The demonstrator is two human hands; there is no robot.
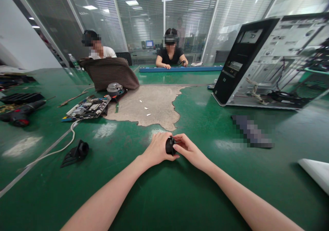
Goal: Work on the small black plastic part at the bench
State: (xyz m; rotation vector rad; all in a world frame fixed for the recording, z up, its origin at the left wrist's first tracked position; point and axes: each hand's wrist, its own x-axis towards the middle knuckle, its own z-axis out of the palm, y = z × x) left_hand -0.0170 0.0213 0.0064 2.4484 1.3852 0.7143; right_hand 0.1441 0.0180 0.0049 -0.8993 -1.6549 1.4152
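Note:
Just above the green tabletop, in the middle of the head view, my left hand [158, 150] is wrapped round a small round black part [170, 146]. What kind of part it is, I cannot make out. From the other side my right hand [189, 150] pinches its right edge between thumb and fingers. Several fingertips of both hands are hidden behind it. Left of my hands a black plastic piece with a short round tube [78, 153] lies on the table.
On the left are a circuit board [88, 107], a cooling fan [114, 89], a white cable [74, 135] and a power drill [20, 114]. An opened computer case [264, 63] stands at the right, a dark flat object [252, 131] before it. Two people sit across the table.

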